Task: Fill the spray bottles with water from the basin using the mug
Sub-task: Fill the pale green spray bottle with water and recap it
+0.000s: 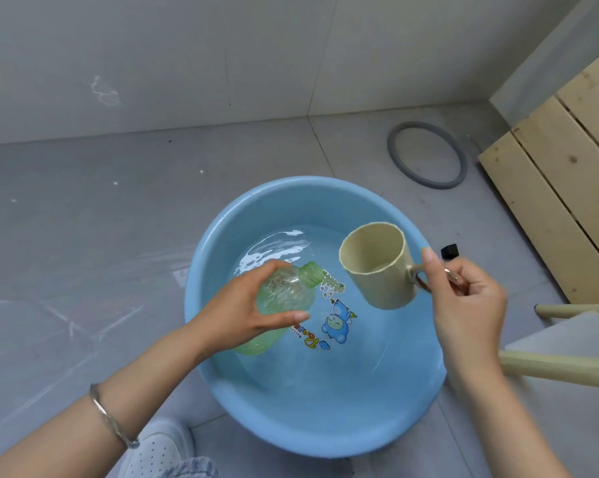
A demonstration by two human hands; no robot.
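One round light-blue plastic basin (pixel 201 305) on the grey tiled floor (pixel 84 219), holding shallow clear water (pixel 325 367); cartoon print on its bottom.

One translucent green plastic spray bottle (pixel 291 298), uncapped, threaded neck tilted up and to the right, held above the water inside the basin's outline.

One beige cylindrical mug (pixel 380 270), tilted, mouth turned toward the bottle neck (near it, not touching), a little water visible inside.

Two hands. Left hand (pixel 242 312): curled around the bottle's body, thumb across its front. Right hand (pixel 470 305): closed on the mug's handle, forefinger raised.

One silver bangle (pixel 108 415) on the left wrist.

One grey ring (pixel 394 157) flat on the floor beyond the basin.

One pale slatted wooden panel (pixel 560 188) at right.
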